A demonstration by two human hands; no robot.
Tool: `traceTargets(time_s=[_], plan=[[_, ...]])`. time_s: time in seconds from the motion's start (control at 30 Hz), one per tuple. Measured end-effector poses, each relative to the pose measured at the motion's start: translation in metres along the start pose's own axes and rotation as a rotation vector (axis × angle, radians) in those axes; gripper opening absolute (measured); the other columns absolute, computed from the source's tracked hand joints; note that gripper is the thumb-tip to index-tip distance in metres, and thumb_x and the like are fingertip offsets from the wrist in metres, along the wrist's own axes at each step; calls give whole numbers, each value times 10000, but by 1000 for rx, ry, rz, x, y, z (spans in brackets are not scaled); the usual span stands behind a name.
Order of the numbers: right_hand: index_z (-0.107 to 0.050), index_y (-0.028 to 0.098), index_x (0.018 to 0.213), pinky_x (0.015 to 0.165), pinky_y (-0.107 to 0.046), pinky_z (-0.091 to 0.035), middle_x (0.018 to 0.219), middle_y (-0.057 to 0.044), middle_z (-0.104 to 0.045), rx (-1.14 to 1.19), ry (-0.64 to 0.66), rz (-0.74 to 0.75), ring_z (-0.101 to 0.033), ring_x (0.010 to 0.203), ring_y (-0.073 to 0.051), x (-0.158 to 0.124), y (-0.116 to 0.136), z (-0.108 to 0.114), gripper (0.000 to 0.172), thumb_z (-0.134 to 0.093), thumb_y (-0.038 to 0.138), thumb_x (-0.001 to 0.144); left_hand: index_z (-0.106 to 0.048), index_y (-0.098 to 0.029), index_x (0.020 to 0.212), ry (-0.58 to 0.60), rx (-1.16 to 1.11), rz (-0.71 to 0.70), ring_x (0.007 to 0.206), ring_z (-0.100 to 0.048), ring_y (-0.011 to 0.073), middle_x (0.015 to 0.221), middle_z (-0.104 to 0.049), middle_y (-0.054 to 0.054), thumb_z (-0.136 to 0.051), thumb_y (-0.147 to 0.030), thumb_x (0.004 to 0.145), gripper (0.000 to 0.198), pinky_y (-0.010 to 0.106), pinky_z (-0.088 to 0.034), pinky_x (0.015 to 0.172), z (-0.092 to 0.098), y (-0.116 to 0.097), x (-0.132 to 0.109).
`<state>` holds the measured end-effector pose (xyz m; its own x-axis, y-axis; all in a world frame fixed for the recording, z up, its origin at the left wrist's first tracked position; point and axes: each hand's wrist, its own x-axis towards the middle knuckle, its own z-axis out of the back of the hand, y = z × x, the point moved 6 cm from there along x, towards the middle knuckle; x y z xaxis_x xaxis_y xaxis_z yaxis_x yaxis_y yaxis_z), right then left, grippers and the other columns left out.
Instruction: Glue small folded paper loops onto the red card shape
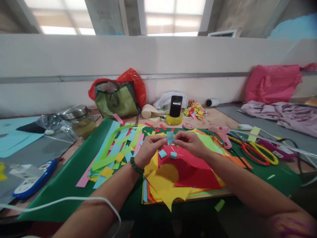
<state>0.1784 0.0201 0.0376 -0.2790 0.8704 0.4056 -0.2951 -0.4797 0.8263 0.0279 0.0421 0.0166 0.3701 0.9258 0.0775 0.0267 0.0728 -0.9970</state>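
Blue paper piece [170, 137] is sitting at the centre of the frame, pinched between the left hand [151, 147] and the right hand [189, 142], both grasping it by the fingertips above a red sheet [193, 168]. Two smaller blue squares [162, 153] are lying just below, and scissors [257, 152] are resting at the right.

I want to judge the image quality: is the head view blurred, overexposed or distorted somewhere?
Head view: the windows at the top are blown out to white; straight edges bend toward the frame borders, a wide-lens distortion; the left hand, right hand and small blue paper piece are slightly soft; the forearms near the bottom edge look stretched.
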Motion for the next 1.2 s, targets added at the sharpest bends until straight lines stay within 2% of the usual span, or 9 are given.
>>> traceTargets(time_s=[0.13,0.23,0.73,1.2], plan=[[-546,182,681,471,-229,-325,560,56,-467,169,-70,-156,-378,494,-76,1,-13,0,481,-705,635,659,-729,-137,690,10,115,-55,601,-523,116,672,-679,42,-707,-419,669,283,238,-420,565,-3,-3,-2],[-532,186,670,457,-230,-313,556,62,-467,239,-96,-206,-376,475,-69,1,-17,0,483,-734,622,618,-741,-140,687,13,168,-84,640,-562,138,694,-702,53,-688,-399,689,264,239,-434,579,-3,-4,-3],[-535,181,666,467,-230,-320,575,65,-489,310,-130,-259,-389,489,-64,1,-24,-2,441,-771,547,603,-741,-141,686,51,276,-159,641,-578,147,686,-710,52,-648,-352,735,236,242,-443,604,-7,-9,-5],[-531,191,683,535,-237,-389,631,49,-556,471,-185,-260,-483,560,-88,1,-32,-3,432,-863,416,523,-747,-140,706,83,342,-248,654,-599,162,695,-713,62,-619,-349,768,253,248,-454,604,-12,-9,-6]])
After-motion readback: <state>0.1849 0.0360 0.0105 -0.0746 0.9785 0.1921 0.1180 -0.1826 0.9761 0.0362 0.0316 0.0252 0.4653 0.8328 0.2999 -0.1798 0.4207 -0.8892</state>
